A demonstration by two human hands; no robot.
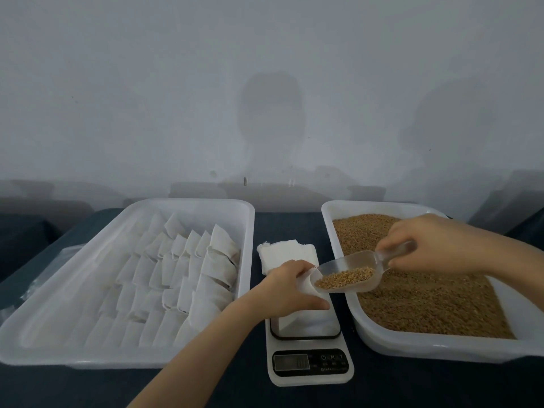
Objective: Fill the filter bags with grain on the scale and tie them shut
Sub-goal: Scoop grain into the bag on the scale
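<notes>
the left tray (88,290) already holds many filled bags. the left hand (290,285) grips an open filter bag (309,285) on the scale (310,369); the right hand (435,245) pinches the loaded scoop (350,275) at its mouth. filling and tying are judged to remain.

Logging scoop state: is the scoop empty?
No, the clear scoop in the right hand carries a heap of grain.

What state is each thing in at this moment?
Left hand: holds bag mouth open.
Right hand: grips scoop handle.
Scoop: loaded with grain, at bag mouth.
Bag: stands on scale, open.
Scale: display unreadable.
Left tray: holds rows of bags.
Right tray: full of grain.
Spare bags: stacked flat.
</notes>
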